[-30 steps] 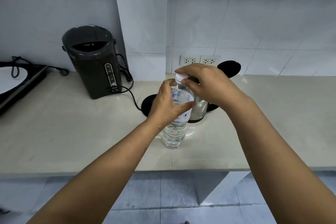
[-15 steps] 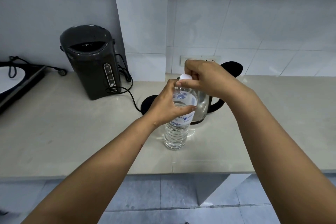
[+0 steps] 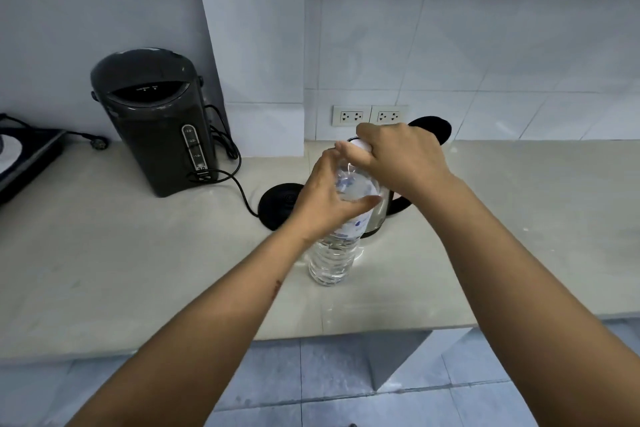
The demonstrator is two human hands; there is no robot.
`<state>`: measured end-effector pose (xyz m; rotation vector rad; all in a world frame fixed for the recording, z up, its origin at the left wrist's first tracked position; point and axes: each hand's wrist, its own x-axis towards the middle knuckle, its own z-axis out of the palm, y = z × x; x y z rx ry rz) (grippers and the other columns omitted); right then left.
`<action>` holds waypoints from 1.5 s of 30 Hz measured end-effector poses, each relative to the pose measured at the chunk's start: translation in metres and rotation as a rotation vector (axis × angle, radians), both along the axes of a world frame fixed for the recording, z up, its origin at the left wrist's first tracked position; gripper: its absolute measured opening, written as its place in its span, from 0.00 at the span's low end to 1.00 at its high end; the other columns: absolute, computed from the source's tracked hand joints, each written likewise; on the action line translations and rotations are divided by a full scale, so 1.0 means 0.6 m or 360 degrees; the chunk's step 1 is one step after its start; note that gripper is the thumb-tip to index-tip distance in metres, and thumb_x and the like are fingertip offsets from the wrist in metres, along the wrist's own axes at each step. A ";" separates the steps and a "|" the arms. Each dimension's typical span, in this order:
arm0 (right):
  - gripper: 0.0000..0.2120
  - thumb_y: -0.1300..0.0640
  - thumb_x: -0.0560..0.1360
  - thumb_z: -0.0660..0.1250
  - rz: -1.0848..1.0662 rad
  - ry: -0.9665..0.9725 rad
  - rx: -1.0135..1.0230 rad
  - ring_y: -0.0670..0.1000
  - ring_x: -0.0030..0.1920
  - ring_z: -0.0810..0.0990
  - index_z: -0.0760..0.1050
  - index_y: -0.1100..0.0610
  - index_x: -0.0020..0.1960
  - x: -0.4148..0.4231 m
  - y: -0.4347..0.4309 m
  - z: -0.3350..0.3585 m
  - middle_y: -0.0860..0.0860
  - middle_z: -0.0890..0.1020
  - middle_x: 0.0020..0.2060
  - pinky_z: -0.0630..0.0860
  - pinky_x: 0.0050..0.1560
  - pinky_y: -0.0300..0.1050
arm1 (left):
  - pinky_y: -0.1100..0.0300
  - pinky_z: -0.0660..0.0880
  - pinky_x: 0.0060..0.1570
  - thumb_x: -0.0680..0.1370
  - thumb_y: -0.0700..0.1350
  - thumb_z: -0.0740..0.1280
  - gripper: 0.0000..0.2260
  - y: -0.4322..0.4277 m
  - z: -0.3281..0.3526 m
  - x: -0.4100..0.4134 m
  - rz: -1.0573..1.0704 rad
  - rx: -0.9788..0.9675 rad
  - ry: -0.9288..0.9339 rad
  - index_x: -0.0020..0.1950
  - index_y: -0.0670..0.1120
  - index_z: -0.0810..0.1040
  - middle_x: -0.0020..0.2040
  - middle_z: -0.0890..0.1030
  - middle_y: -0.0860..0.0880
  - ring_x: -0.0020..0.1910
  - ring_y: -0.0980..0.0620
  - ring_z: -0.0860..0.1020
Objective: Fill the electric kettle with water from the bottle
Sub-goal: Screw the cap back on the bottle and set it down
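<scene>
Currently: water bottle (image 3: 334, 260), apparently nearly full, upright on counter (image 3: 138, 270).
Body is gripped by left hand (image 3: 322, 204); cap (image 3: 361, 146) is grasped by right hand (image 3: 405, 163).

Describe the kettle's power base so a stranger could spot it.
On the pale countertop, look right of the tall dark water boiler. The power base is the flat black disc partly behind the left hand; unlike its upright neighbours, it is low and round.

Pale stone counter (image 3: 104, 270) runs across the view. Behind it, white tiled wall (image 3: 502, 28), a square pillar (image 3: 256, 45) rising at the counter's back edge, twin sockets (image 3: 370, 115) just above it, grey-blue floor tiles (image 3: 311, 388) below.
</scene>
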<state>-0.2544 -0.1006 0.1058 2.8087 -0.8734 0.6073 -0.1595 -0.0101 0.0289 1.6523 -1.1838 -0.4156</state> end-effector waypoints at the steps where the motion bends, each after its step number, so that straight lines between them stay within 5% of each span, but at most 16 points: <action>1: 0.23 0.32 0.74 0.51 0.0135 -0.0042 -0.0015 0.56 0.34 0.73 0.64 0.52 0.38 -0.006 -0.004 -0.004 0.48 0.72 0.30 0.59 0.29 0.44 | 0.52 0.74 0.62 0.65 0.55 0.79 0.34 0.003 0.002 0.016 -0.0161 0.0075 0.0056 0.65 0.54 0.65 0.62 0.74 0.54 0.61 0.56 0.75; 4: 0.20 0.33 0.74 0.51 0.0356 -0.0155 -0.0037 0.54 0.33 0.72 0.60 0.50 0.39 -0.007 -0.003 -0.017 0.47 0.69 0.32 0.59 0.29 0.44 | 0.50 0.73 0.64 0.62 0.59 0.78 0.35 0.004 0.001 0.043 -0.0367 0.0146 0.0084 0.63 0.56 0.65 0.63 0.74 0.55 0.65 0.56 0.73; 8: 0.20 0.34 0.75 0.47 0.0154 -0.0106 -0.0070 0.56 0.34 0.72 0.62 0.51 0.40 0.005 -0.002 -0.014 0.49 0.73 0.32 0.57 0.28 0.43 | 0.51 0.75 0.60 0.63 0.59 0.78 0.34 -0.003 -0.006 0.020 -0.0137 0.0061 0.0058 0.63 0.55 0.65 0.61 0.75 0.55 0.61 0.57 0.75; 13: 0.18 0.40 0.77 0.50 -0.0220 0.0004 0.0006 0.57 0.34 0.71 0.68 0.52 0.40 0.026 0.013 -0.008 0.51 0.68 0.27 0.55 0.28 0.42 | 0.60 0.73 0.55 0.66 0.55 0.78 0.36 -0.008 -0.019 -0.038 0.0383 -0.0270 -0.0123 0.68 0.47 0.67 0.57 0.68 0.60 0.60 0.54 0.72; 20: 0.21 0.34 0.76 0.52 -0.0138 -0.0119 -0.0013 0.56 0.31 0.72 0.67 0.51 0.39 0.016 0.022 -0.019 0.48 0.69 0.26 0.60 0.28 0.42 | 0.77 0.61 0.62 0.67 0.53 0.79 0.45 0.023 -0.062 -0.021 0.0187 -0.0260 -0.0130 0.77 0.48 0.56 0.67 0.62 0.63 0.67 0.67 0.62; 24: 0.21 0.34 0.76 0.52 0.0109 -0.0198 -0.0044 0.53 0.31 0.72 0.62 0.51 0.39 -0.002 0.015 -0.027 0.47 0.71 0.29 0.59 0.27 0.42 | 0.77 0.63 0.59 0.67 0.52 0.79 0.48 0.039 -0.072 -0.010 0.0061 -0.0087 0.0078 0.77 0.54 0.52 0.70 0.63 0.61 0.65 0.68 0.65; 30: 0.18 0.38 0.78 0.52 -0.0259 -0.0111 0.0034 0.56 0.32 0.68 0.65 0.52 0.41 0.009 0.035 -0.019 0.48 0.65 0.25 0.56 0.28 0.42 | 0.59 0.70 0.65 0.67 0.56 0.78 0.48 0.033 -0.075 -0.033 0.0292 -0.0001 0.0013 0.77 0.49 0.52 0.73 0.67 0.50 0.70 0.53 0.68; 34: 0.19 0.37 0.77 0.53 -0.0322 -0.0193 0.0138 0.56 0.33 0.68 0.64 0.53 0.43 0.005 0.045 -0.026 0.48 0.68 0.28 0.59 0.28 0.43 | 0.65 0.64 0.64 0.68 0.57 0.77 0.50 0.038 -0.075 -0.038 0.0311 0.0039 -0.0082 0.79 0.47 0.49 0.76 0.62 0.49 0.73 0.53 0.63; 38: 0.23 0.34 0.75 0.58 -0.0104 -0.0445 0.0221 0.51 0.41 0.71 0.67 0.54 0.50 -0.005 0.045 -0.060 0.48 0.73 0.43 0.66 0.36 0.46 | 0.68 0.61 0.62 0.72 0.58 0.73 0.49 0.057 -0.086 -0.036 0.0243 0.0115 -0.0192 0.79 0.48 0.42 0.78 0.57 0.50 0.74 0.53 0.61; 41: 0.21 0.37 0.74 0.63 0.0022 -0.0632 0.0527 0.48 0.46 0.72 0.70 0.55 0.54 -0.014 0.050 -0.073 0.48 0.75 0.46 0.69 0.42 0.44 | 0.67 0.59 0.66 0.75 0.56 0.70 0.47 0.072 -0.097 -0.033 0.0178 0.0193 -0.0333 0.79 0.48 0.38 0.80 0.52 0.50 0.76 0.52 0.58; 45: 0.09 0.43 0.75 0.67 0.0116 -0.1005 0.1172 0.36 0.44 0.75 0.74 0.48 0.48 -0.017 0.064 -0.088 0.36 0.78 0.40 0.70 0.46 0.37 | 0.55 0.56 0.75 0.76 0.54 0.69 0.46 0.079 -0.105 -0.031 0.0173 0.0274 -0.0545 0.79 0.45 0.37 0.80 0.51 0.46 0.78 0.49 0.54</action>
